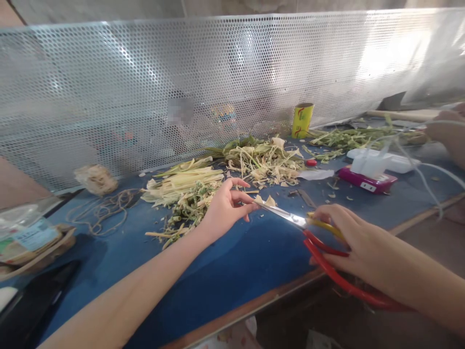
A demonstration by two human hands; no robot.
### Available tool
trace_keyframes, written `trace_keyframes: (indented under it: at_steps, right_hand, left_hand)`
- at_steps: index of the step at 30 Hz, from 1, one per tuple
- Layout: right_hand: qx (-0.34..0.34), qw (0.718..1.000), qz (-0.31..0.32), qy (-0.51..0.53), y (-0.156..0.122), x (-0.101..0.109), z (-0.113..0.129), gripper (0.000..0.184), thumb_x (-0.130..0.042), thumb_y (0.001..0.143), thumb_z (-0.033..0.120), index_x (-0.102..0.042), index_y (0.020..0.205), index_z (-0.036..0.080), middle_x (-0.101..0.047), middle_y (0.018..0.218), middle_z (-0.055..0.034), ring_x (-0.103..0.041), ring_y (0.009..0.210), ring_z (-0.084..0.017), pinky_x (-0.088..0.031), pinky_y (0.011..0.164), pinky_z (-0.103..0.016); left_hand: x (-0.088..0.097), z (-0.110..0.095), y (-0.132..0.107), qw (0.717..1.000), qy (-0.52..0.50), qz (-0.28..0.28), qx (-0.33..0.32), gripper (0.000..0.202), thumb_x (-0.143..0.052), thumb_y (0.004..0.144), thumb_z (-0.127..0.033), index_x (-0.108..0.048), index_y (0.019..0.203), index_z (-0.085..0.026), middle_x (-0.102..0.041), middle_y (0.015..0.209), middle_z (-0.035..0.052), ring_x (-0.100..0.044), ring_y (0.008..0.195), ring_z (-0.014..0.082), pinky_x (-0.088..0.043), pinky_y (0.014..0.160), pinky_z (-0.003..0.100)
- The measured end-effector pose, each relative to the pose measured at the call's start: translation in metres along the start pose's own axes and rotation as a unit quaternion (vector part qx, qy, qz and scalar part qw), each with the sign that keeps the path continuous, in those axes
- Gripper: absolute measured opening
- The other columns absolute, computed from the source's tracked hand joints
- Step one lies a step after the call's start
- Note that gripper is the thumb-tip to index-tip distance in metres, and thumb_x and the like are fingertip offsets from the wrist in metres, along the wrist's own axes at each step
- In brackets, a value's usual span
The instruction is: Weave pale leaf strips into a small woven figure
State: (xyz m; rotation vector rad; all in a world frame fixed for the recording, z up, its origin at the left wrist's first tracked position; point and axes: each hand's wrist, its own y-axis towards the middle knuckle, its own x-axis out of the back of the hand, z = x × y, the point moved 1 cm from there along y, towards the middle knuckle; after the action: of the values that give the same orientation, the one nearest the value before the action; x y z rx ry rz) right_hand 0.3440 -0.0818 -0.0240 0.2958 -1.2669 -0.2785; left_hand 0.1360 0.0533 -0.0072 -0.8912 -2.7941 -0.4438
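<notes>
My right hand [348, 237] is wrapped round the handles of a pair of scissors [296, 219], one yellow and one red. The blades point left and look nearly closed. At their tip is a small pale yellow dried plant piece [269, 200]. My left hand [227, 206] reaches the same spot, with thumb and fingers pinched at the edge of this piece. Just beyond my left hand lie bundled pale stalks [187, 180] and a greenish dried clump [194, 206]. Behind them is a heap of dried trimmings [269, 160].
A perforated metal screen [145, 87] runs along the back of the blue table [225, 271]. Around it are a yellow tube [302, 120], a purple power strip [368, 180] with white cables, loose twine [105, 213] and a plastic-covered tray [32, 237]. Another person's hand [446, 128] is at far right.
</notes>
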Motion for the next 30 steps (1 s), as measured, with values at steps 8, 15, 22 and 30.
trace_keyframes:
  at_steps: [8,15,22,30]
  right_hand:
    - [0.001,0.999,0.051,0.007,0.002,0.001,0.002,0.045,-0.056,0.070,0.049,-0.048,0.105,0.022,-0.061,0.105,-0.0084,-0.065,0.070,-0.024,-0.048,0.059,-0.031]
    - [-0.036,0.996,0.076,0.018,0.007,-0.002,-0.006,0.045,-0.049,0.074,0.053,-0.043,0.104,0.020,-0.060,0.105,-0.0100,-0.065,0.079,-0.026,-0.050,0.066,-0.036]
    - [-0.044,0.995,0.085,0.035,0.014,0.001,-0.003,0.046,-0.050,0.072,0.054,-0.041,0.102,0.021,-0.058,0.109,-0.0093,-0.064,0.083,-0.026,-0.049,0.070,-0.038]
    - [-0.122,0.978,-0.015,0.169,0.016,-0.006,-0.012,0.042,-0.058,0.066,0.050,-0.041,0.092,0.021,-0.061,0.095,-0.0096,-0.064,0.073,-0.025,-0.050,0.066,-0.038]
  left_hand:
    - [-0.007,-0.002,0.006,1.000,-0.005,0.013,0.007,0.045,-0.071,0.063,-0.022,-0.039,0.093,-0.018,-0.062,0.067,-0.0031,-0.056,0.045,0.0085,-0.046,0.048,0.022]
    - [-0.008,0.005,0.023,1.000,0.013,0.022,-0.018,0.045,-0.071,0.064,-0.025,-0.039,0.095,-0.018,-0.064,0.068,-0.0004,-0.056,0.045,0.0093,-0.043,0.046,0.021]
    - [-0.015,0.004,0.028,0.999,-0.001,0.036,-0.006,0.051,-0.073,0.060,-0.026,-0.038,0.096,-0.018,-0.065,0.067,-0.0011,-0.055,0.044,0.0086,-0.043,0.046,0.021]
    - [-0.014,0.008,0.025,1.000,0.009,0.005,-0.008,0.067,-0.070,0.064,-0.028,-0.033,0.119,-0.018,-0.063,0.070,-0.0001,-0.056,0.046,0.0096,-0.046,0.048,0.023]
